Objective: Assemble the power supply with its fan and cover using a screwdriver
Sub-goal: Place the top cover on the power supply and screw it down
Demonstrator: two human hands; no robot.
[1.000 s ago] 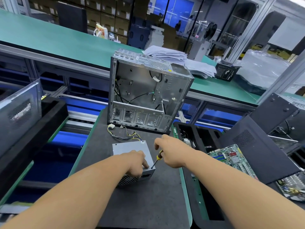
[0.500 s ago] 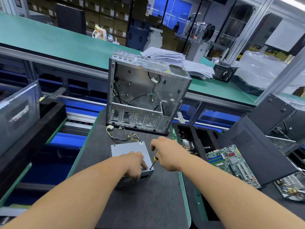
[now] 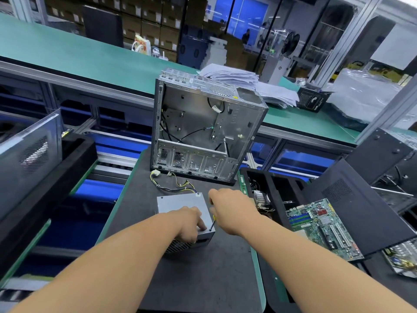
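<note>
Matt grey metal power supply [image 3: 180, 203] on rough dark mat [image 3: 203, 279]

Dark mat [image 3: 140, 222]: power supply [image 3: 178, 203] near edge, open computer case [image 3: 203, 132] behind it.
</note>
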